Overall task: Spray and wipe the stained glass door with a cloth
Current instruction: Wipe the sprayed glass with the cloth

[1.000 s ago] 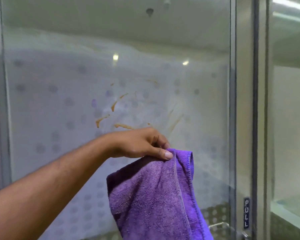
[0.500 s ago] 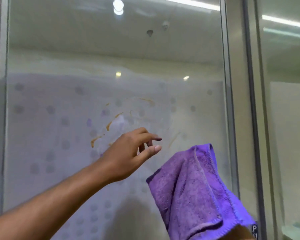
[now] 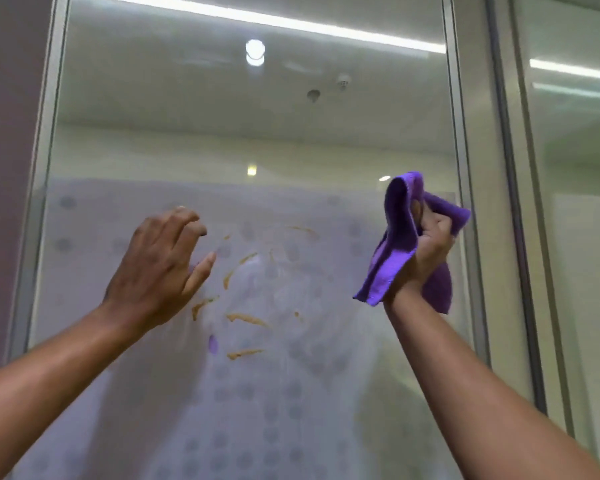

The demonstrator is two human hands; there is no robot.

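Note:
The glass door (image 3: 146, 150) fills the view, its lower part frosted with grey dots. Brown smeared stains (image 3: 246, 318) streak the frosted area at centre. My left hand (image 3: 160, 268) is raised in front of the glass just left of the stains, fingers loosely bent, holding nothing. My right hand (image 3: 426, 247) is raised to the right of the stains and grips a bunched purple cloth (image 3: 399, 237). The cloth hangs over and behind my fist, clear of the stains. No spray bottle is in view.
A metal door frame (image 3: 465, 202) runs down the right side of the pane, with another glass panel (image 3: 575, 237) beyond it. A purple-grey wall (image 3: 4, 168) borders the door on the left. Ceiling lights reflect in the upper glass.
My left hand let go of the purple cloth and rose, open, beside the stains. My right hand took the cloth and lifted it up to the right. The view tilted upward.

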